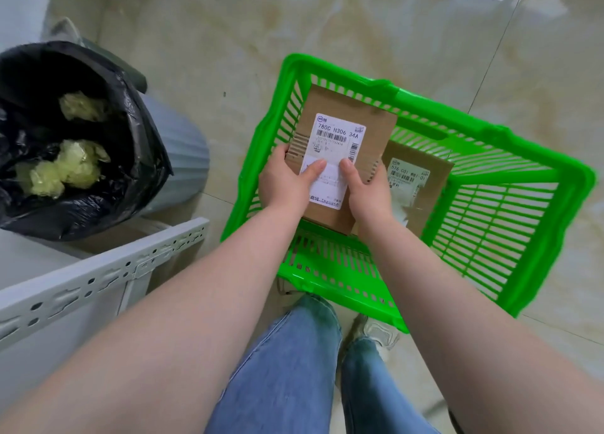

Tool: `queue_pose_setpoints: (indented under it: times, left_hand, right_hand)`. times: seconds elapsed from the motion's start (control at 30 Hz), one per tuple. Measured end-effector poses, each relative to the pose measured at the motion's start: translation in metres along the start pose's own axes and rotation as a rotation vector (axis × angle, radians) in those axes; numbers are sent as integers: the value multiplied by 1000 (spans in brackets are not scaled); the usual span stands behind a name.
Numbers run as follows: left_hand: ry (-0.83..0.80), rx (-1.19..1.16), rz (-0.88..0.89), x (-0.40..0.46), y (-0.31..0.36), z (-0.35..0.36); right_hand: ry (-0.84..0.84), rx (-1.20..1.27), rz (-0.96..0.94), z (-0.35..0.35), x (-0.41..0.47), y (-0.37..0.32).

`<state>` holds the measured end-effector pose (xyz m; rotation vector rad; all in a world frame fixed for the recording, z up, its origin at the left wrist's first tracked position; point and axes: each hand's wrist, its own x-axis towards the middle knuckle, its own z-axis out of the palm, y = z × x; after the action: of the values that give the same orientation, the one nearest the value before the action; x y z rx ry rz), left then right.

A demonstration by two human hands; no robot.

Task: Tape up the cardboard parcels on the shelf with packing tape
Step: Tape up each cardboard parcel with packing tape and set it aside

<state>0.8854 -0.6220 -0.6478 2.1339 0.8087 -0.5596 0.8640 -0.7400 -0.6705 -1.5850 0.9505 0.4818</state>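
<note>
Head view: both hands hold one flat cardboard parcel [340, 159] above the green basket [490, 185], which sits on the tiled floor; the left hand [287, 182] grips its left edge with the thumb pressed on the white shipping label [333, 159], and the right hand [369, 188] grips the right edge, thumb likewise on the label; each grip is closed on the parcel. It looks light and fairly stiff, a thin corrugated mailer, so holding it by the two long edges seems the sound way to take it; the exposed fluting at the sides could crush under a hard pinch. Its face is plain brown card with barcodes and printed codes on the label. A second parcel [421, 178] lies inside the basket, just beside and partly under the held one. To the left stand a bin lined with a black bag [49, 205] and a white shelf rail [108, 270].
</note>
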Motion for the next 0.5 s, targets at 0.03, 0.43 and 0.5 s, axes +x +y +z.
queue_pose_setpoints:
  times: [0.03, 0.43, 0.5]
  left_hand:
    - [6, 6, 4, 0, 0, 1]
    - [-4, 93, 24, -14, 13, -3]
    - [13, 96, 52, -24, 19, -11]
  right_hand:
    - [-1, -4, 4, -2, 1, 1]
    - [48, -202, 107, -5, -12, -12]
    - [140, -330, 86, -9, -22, -23]
